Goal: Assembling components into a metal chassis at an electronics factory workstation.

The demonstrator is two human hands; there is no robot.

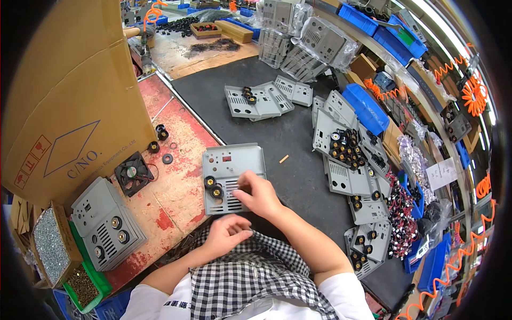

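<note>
Right hand is holding thumb and fingers apart, seemingly empty, over the grey panel, which I'm seeing toward its ten o'clock, long axis running twelve-to-six. Left hand, half-curled, contents unclear, is sitting farther, at the panel's six o'clock.

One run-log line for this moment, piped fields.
grey panel: two black round fittings on it | right hand: over panel's slots, contact unclear | left hand: loosely curled, near panel's lower edge | black fan: left of panel
</note>
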